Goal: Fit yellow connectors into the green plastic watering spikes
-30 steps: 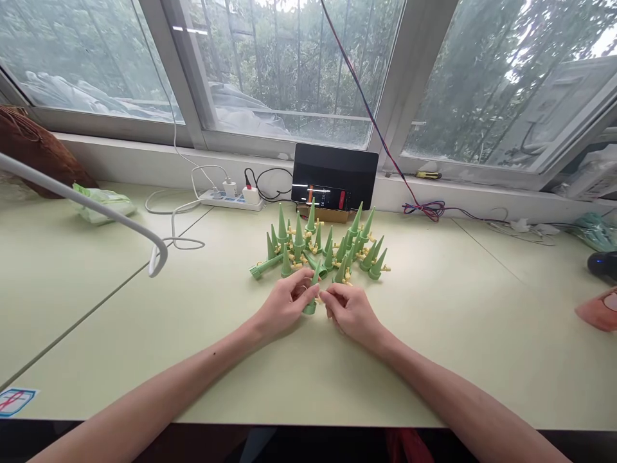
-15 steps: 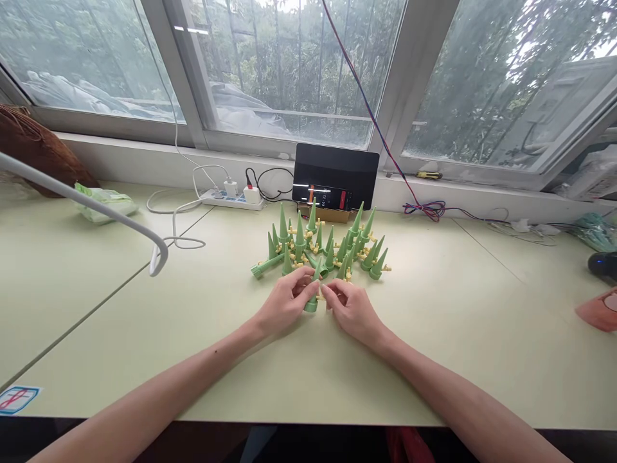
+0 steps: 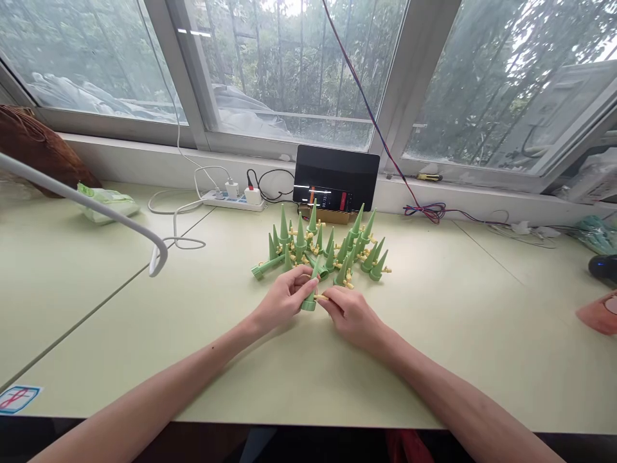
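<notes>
Between thumb and fingers, my left hand (image 3: 285, 297) holds a green spike (image 3: 309, 303), tip up and base ring low, above the table near its middle. A small yellow valve (image 3: 320, 297) sticks out from the right side of that spike. The fingers of my right hand (image 3: 348, 308) are pinched on the valve's outer end, which they partly hide. Just beyond both hands stands a cluster of several green spikes (image 3: 299, 236) with yellow valves. One green piece (image 3: 267, 265) lies on its side at the cluster's left edge.
On the pale table (image 3: 231, 399), a dark tablet (image 3: 336, 175) leans near the window behind the cluster. A power strip (image 3: 234, 199) with cables is left of it. A white curved bar (image 3: 87, 198) crosses the left side. Tangled wires (image 3: 427, 211) lie back right.
My right hand has closed on the yellow valve's end. The held spike has shifted slightly left and down in my left hand.
</notes>
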### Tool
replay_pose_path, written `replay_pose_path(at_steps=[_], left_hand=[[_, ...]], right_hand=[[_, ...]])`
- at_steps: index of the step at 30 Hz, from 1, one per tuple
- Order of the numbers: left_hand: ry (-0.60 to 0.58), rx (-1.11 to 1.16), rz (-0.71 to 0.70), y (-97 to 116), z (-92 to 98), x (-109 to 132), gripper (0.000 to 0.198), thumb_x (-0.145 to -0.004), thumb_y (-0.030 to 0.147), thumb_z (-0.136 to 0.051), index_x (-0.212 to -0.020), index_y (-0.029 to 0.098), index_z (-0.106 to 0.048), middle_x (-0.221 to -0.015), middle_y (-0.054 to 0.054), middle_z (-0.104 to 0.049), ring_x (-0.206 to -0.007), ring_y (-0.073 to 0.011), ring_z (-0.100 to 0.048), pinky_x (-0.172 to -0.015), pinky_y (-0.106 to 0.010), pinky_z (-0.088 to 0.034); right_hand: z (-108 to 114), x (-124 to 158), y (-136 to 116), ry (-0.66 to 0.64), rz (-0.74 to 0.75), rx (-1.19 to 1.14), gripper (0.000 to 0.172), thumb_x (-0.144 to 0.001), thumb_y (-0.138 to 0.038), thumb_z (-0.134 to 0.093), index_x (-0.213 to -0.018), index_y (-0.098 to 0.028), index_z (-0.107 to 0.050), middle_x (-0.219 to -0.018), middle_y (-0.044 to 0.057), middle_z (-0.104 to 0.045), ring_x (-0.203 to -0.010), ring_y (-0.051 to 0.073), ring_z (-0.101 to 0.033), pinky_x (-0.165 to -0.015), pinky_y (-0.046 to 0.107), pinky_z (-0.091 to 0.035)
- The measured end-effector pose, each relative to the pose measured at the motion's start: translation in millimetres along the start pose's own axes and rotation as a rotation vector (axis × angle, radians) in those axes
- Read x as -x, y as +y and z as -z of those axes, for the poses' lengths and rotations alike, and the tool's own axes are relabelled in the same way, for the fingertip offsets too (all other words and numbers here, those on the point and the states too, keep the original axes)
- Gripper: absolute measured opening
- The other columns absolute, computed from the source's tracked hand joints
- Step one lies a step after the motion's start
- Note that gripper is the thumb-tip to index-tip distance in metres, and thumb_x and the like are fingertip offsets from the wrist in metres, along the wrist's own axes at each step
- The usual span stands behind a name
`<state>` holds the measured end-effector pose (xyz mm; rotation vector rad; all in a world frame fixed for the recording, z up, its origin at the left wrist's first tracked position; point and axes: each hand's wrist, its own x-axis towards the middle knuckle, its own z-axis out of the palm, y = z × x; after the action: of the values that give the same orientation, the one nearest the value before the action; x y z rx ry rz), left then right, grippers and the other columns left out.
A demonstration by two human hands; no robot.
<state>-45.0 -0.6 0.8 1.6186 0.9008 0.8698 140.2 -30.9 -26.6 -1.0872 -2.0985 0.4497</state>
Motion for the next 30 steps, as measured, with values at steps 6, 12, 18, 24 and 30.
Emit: replay_pose_path(at_steps=[6,12,18,24,30], left_hand=[[0.038,-0.146,-0.175,-7,-0.1,0,0.022,-0.095,0.041,-0.053,-0.096,0.019,-0.053,-0.065,0.005,-0.044,-0.058,-0.0098,-0.038,-0.051,-0.022,-0.035],[0.066,-0.274,-0.256,-12,-0.2,1,0.017,-0.097,0.037,-0.051,-0.095,0.020,-0.052,-0.063,0.007,-0.034,-0.056,-0.0097,-0.031,-0.050,-0.022,-0.029],[0.094,-0.154,-0.155,-4,-3.3,0,0.024,-0.094,0.043,-0.054,-0.092,0.018,-0.054,-0.064,0.005,-0.043,-0.057,-0.0097,-0.036,-0.049,-0.022,-0.031],[0.119,-0.025,-0.014,3,-2.5,-1,0.033,-0.089,0.051,-0.060,-0.091,0.018,-0.056,-0.065,0.004,-0.045,-0.055,-0.0087,-0.036,-0.043,-0.020,-0.030],[0.100,0.007,0.049,6,-2.0,1,0.035,-0.089,0.053,-0.060,-0.088,0.019,-0.054,-0.065,0.005,-0.040,-0.053,-0.0079,-0.031,-0.041,-0.018,-0.027]], right_hand=[[1,-3,-13,-0.149,-0.435,-0.661,0.043,-0.096,-0.055,-0.048,-0.071,-0.020,-0.054,-0.050,-0.006,-0.043,-0.037,0.008,-0.034,-0.039,0.024,-0.027],[9,-7,-14,-0.308,-0.711,-1.147,0.046,-0.083,-0.061,-0.066,-0.073,-0.017,-0.057,-0.054,-0.009,-0.041,-0.033,0.001,-0.022,-0.030,0.018,-0.012],[-1,-6,-11,-0.141,-0.554,-0.860,0.048,-0.090,-0.064,-0.053,-0.074,-0.019,-0.054,-0.054,-0.006,-0.048,-0.032,0.006,-0.038,-0.031,0.021,-0.025],[-2,-2,-3,0.072,-0.143,-0.230,0.029,-0.098,-0.046,-0.051,-0.096,-0.020,-0.061,-0.078,0.003,-0.061,-0.059,0.014,-0.052,-0.057,0.027,-0.044],[2,0,2,0.059,0.053,-0.004,0.026,-0.103,-0.035,-0.044,-0.090,-0.020,-0.061,-0.082,0.005,-0.060,-0.071,0.017,-0.053,-0.065,0.028,-0.042]])
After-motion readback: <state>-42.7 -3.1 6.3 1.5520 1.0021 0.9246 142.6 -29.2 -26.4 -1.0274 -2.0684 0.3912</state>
